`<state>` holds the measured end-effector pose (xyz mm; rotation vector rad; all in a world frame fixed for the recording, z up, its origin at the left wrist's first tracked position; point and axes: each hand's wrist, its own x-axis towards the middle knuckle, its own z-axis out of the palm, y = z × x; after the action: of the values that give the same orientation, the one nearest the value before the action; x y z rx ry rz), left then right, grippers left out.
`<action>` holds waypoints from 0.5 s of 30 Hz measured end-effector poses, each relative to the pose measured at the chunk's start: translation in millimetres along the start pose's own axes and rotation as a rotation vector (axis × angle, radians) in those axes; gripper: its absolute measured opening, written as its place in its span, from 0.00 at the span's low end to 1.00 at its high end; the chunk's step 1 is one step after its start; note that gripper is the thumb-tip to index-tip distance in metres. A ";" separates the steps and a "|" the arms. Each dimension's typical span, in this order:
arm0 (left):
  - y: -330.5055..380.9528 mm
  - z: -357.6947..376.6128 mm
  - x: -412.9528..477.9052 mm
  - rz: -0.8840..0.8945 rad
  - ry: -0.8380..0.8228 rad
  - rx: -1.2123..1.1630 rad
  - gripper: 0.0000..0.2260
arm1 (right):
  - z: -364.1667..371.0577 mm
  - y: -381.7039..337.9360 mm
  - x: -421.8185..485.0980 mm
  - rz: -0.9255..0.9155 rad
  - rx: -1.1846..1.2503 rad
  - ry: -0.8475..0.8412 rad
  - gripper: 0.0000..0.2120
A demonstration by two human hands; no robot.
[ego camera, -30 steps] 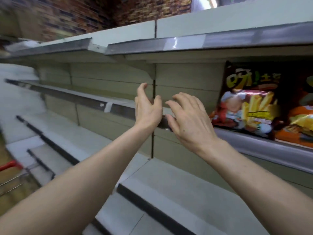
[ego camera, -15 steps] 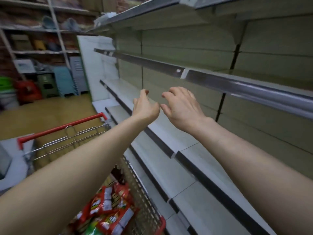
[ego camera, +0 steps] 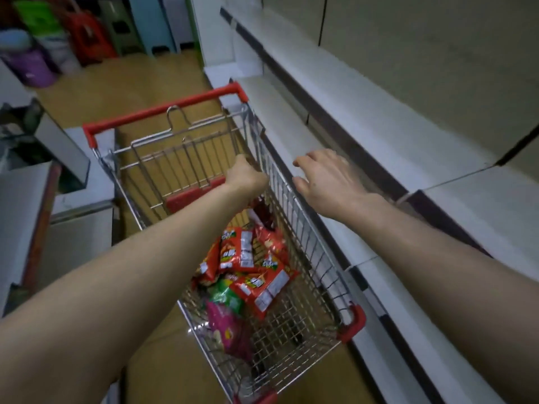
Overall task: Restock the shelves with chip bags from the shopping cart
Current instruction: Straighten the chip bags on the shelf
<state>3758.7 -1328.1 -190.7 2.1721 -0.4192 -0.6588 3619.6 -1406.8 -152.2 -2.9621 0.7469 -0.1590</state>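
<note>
Inspection of the stocking position. The shopping cart [ego camera: 309, 237] stands parallel to the shelves [ego camera: 364, 126], its right wall just beside the lowest shelf edge. This placement appears chosen to keep the reach from cart to shelf short.

The chip bags [ego camera: 250, 266] lie in a loose heap on the cart floor at the end nearer the person. They are mostly red, with a green bag [ego camera: 229, 297] and a pink bag [ego camera: 230, 333] among them. None sits on the shelf boards in view.

Both hands are apart and carry nothing visible. The right hand [ego camera: 323, 182] hovers over the cart's right rim and the shelf edge, fingers spread and relaxed, palm down. The left hand [ego camera: 246, 177] is held above the cart interior, seen from behind the wrist; its fingers are hidden, so whether they are curled or straight cannot be told.

The bags lie below and nearer than both hands — judged, a downward reach into the cart is the step in hand.
</note>
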 end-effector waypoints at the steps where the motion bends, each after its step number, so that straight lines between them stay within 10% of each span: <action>1: -16.9 1.3 12.6 -0.041 -0.009 0.002 0.25 | 16.9 -4.7 7.2 0.006 0.013 -0.032 0.18; 15: -204.5 -6.3 140.9 -0.467 -0.022 0.030 0.27 | 197.6 -51.6 94.2 0.046 0.119 -0.369 0.20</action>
<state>3891.5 -1268.1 -391.8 2.3112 0.0772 -0.9324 3750.0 -1395.6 -335.0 -2.7407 0.7230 0.3261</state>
